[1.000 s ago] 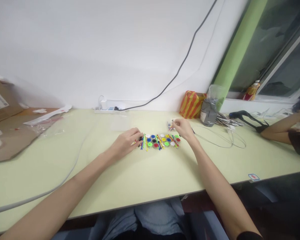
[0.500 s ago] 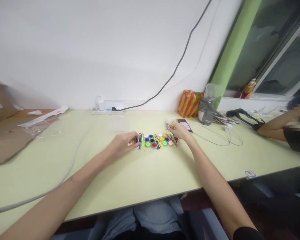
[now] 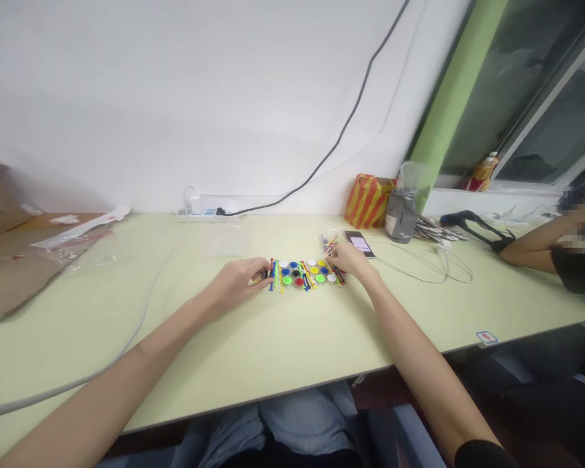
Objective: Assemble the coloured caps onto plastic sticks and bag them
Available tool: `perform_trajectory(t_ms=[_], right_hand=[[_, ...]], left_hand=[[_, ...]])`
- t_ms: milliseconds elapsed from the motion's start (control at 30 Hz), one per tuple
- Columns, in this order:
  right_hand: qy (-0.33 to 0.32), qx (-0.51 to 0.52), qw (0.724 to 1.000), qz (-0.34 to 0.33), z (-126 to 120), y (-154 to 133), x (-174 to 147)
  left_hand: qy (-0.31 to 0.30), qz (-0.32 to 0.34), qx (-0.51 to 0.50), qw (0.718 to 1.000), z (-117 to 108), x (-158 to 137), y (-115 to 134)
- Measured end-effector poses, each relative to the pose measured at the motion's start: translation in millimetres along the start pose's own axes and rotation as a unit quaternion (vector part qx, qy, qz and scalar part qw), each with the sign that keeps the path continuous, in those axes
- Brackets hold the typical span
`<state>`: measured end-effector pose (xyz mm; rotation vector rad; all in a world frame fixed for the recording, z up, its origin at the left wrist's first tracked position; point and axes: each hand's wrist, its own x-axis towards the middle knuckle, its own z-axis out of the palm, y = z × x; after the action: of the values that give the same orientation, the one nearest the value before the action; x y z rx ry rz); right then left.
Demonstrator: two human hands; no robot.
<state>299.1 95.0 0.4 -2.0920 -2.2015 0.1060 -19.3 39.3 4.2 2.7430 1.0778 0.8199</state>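
On the table [image 3: 273, 351] lie caps [image 3: 287, 281] and sticks [image 3: 307, 276]. The left hand [image 3: 238, 279] pinches a black thing [image 3: 264, 273]. I can't tell if the right hand [image 3: 351, 260] pinches.

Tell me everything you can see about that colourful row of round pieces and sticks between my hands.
The row looks plastic: round pieces in white, blue, yellow, green, red and black form two clusters, with thin multicoloured sticks at both ends and between the clusters. It lies on the pale table, running left to right. Your left hand is at its left end, your right hand at its right; contact is hard to tell.
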Motion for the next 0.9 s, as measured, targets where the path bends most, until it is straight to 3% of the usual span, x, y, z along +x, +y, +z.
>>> perform_trajectory(t_ms=[333, 900], right_hand=[[0.021, -0.007, 0.999, 0.027, -0.2, -5.4, -5.7], [0.031, 0.011, 0.999, 0.029, 0.1, -6.2, -9.5]], left_hand=[[0.007, 0.027, -0.007, 1.000, -2.7, 0.7, 4.0], [0.029, -0.011, -0.020, 0.999, -0.2, 0.9, 8.4]])
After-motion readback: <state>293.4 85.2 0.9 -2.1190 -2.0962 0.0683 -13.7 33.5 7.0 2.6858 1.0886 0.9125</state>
